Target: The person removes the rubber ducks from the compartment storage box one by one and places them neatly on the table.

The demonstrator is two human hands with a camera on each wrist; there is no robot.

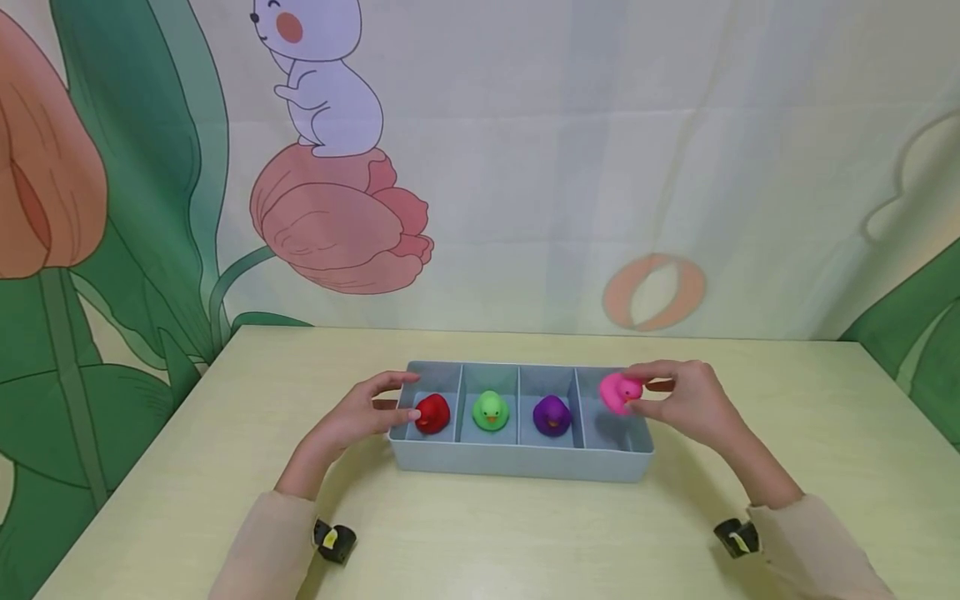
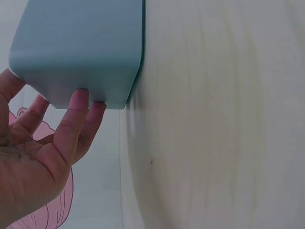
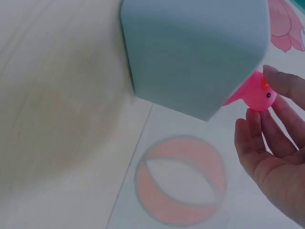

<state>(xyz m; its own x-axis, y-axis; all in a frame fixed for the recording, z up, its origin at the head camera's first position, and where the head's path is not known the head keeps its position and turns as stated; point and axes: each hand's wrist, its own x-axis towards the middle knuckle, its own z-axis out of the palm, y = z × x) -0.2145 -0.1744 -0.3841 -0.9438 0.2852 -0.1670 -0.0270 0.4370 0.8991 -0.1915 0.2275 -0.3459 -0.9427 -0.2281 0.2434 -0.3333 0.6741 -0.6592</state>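
A grey-blue divided tray (image 1: 517, 460) lies on the pale wooden table with a red duck (image 1: 432, 413), a green duck (image 1: 491, 411) and a purple duck (image 1: 552, 415) in its three left compartments. My right hand (image 1: 678, 400) pinches a pink duck (image 1: 619, 392) just above the rightmost compartment; the pink duck (image 3: 255, 91) shows beside the tray wall (image 3: 195, 52) in the right wrist view. My left hand (image 1: 371, 410) holds the tray's left end, fingers on its rim and wall (image 2: 76, 52), fingertips (image 2: 80, 98) pressed to the corner.
The table (image 1: 480, 533) runs wide around the tray, with its far edge against a cartoon backdrop of a bunny and flowers (image 1: 337, 208). Small dark wrist cameras (image 1: 333, 540) sit near both sleeves.
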